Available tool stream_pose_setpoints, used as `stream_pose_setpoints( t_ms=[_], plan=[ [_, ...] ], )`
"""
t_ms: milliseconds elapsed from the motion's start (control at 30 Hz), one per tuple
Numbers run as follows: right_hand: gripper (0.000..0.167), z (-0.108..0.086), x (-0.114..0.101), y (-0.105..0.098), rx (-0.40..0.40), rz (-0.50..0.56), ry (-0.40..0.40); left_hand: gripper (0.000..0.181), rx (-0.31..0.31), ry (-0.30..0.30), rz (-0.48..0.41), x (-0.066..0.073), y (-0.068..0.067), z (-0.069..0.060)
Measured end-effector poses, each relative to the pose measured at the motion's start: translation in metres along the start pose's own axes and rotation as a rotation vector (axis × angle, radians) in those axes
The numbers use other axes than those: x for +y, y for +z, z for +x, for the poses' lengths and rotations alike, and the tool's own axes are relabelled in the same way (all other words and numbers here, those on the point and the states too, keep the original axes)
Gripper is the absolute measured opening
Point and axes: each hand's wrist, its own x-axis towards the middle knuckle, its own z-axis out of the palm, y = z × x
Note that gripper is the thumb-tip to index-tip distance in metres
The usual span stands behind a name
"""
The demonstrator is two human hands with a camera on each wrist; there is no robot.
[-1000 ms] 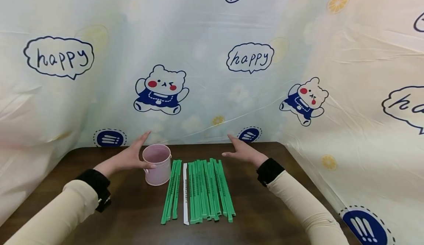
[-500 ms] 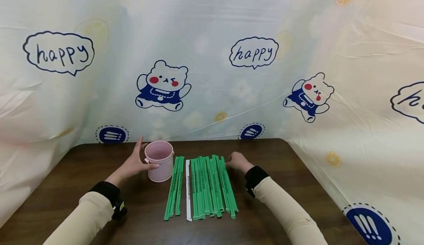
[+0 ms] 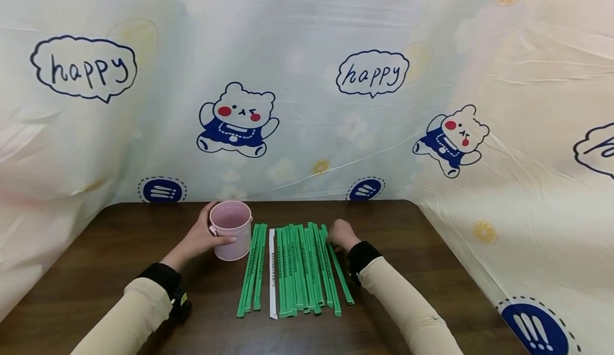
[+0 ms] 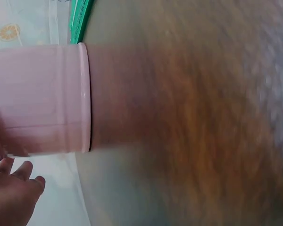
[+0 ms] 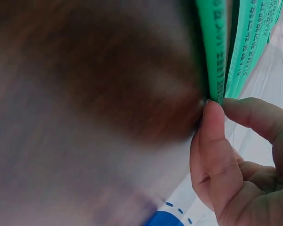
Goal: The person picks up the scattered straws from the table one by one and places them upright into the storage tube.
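Note:
A small pink bucket (image 3: pixel 241 244) stands upright on the table. My left hand (image 3: pixel 202 237) holds it from the left, thumb across its front and fingers round the back; in the left wrist view some fingertips show beside its wall. Right of the bucket lie a few green wrapped straws (image 3: pixel 251 275), one white wrapped straw (image 3: pixel 273 275) and a wider row of green wrapped straws (image 3: pixel 290 275). At that row's right end my right hand (image 3: pixel 342 234) pinches the far end of one green wrapped straw (image 5: pixel 213 42), which lies angled slightly away from the others.
A dark wooden table (image 3: pixel 408 269) bears everything. Behind it and along the right side hangs a pale printed curtain (image 3: pixel 307 78) with bears and the word "happy". Its lower edge meets the table's back edge.
My left hand has closed in from beside the bucket to hold it. My right hand came down to the straws, pinched the rightmost green one and shifted it a little right.

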Motion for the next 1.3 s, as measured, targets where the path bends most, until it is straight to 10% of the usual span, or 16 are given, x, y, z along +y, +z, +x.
stream_pose_setpoints(
  t_ms=[333, 733, 1000, 1300],
  plan=[
    [0.009, 0.003, 0.0, -0.002, 0.009, 0.012, 0.075, 0.11, -0.004, -0.033, -0.09, -0.004, 0.011, -0.001],
    [0.052, 0.004, -0.012, -0.048, 0.001, 0.076, 0.016, 0.099, -0.032, 0.042, -0.143, -0.006, 0.013, -0.002],
    [0.005, 0.003, -0.026, -0.067, 0.138, 0.204, -0.049, 0.097, -0.062, 0.05, -0.162, -0.006, 0.007, 0.0],
    [0.034, 0.001, -0.051, -0.086, 0.251, 0.251, -0.159, 0.097, -0.06, 0.063, -0.176, -0.005, 0.009, 0.0]
  ],
)
